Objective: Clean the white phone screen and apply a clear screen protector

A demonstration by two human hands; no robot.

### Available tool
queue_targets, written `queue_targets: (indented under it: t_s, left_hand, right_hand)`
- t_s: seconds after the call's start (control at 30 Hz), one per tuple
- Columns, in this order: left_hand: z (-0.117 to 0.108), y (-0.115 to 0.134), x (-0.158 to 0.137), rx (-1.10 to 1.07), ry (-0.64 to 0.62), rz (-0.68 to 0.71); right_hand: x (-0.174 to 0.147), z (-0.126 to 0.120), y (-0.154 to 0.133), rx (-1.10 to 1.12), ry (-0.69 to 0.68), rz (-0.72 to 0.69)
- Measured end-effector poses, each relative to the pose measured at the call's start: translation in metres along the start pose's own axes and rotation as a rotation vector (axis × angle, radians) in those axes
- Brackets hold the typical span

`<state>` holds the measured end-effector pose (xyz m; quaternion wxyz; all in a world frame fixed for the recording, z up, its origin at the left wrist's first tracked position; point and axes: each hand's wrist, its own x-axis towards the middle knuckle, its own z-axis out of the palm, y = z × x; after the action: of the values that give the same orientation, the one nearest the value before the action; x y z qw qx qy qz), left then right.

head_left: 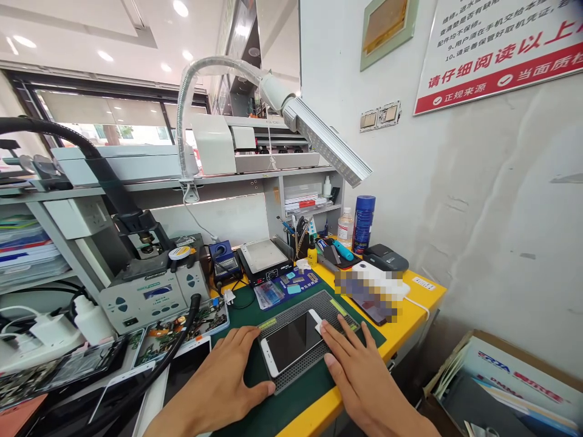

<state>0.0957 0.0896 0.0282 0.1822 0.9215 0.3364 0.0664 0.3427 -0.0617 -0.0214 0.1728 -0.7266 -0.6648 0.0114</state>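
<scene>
A white smartphone [294, 341] with a dark screen lies face up on a grey perforated pad [314, 309], which rests on a green mat [255, 400]. My left hand [225, 376] is at the pad's left edge, thumb apart from the fingers and nothing in its grasp. Its thumb tip reaches the pad's near corner, close to the phone. On the other side, my right hand [357, 370] lies over the pad with spread fingers. One fingertip is at the phone's right end and seems to touch it; the others rest on or near the pad.
Left are a hot-air station [155, 297], a tray of circuit boards [182, 328] and a black hose [182, 340]. Behind stand a heating plate [266, 258] and a blue spray can [364, 224]. A lamp [328, 139] hangs above. A box of papers [510, 376] is at lower right.
</scene>
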Motion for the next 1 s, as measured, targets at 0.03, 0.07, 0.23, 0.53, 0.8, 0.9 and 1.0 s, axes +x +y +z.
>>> queue_targets:
  t_s: [0.03,0.07,0.23,0.53,0.8,0.9,1.0]
  left_hand:
    - [0.000,0.000,0.000,0.001,0.000,-0.002]
    - [0.000,-0.001,0.000,0.001,0.000,0.001]
    - [0.002,-0.003,0.000,0.003,-0.002,0.008]
    - [0.001,-0.003,0.000,0.018,-0.016,0.004]
    - [0.001,-0.004,0.001,0.021,-0.024,0.014]
    - [-0.004,0.001,0.000,0.000,-0.045,-0.007]
    - [-0.006,0.004,-0.001,-0.011,-0.047,-0.009]
  right_hand:
    - [0.000,0.000,0.001,0.000,-0.002,0.004]
    - [0.001,-0.001,0.001,0.001,-0.005,0.006]
    - [0.005,-0.002,0.001,0.017,-0.023,0.013]
    - [0.028,-0.003,0.001,0.034,-0.048,0.027]
    - [0.046,-0.007,0.001,0.032,-0.073,0.012]
    - [0.051,-0.007,0.001,0.029,-0.079,0.004]
    - [0.053,-0.005,0.001,0.011,-0.071,-0.005]
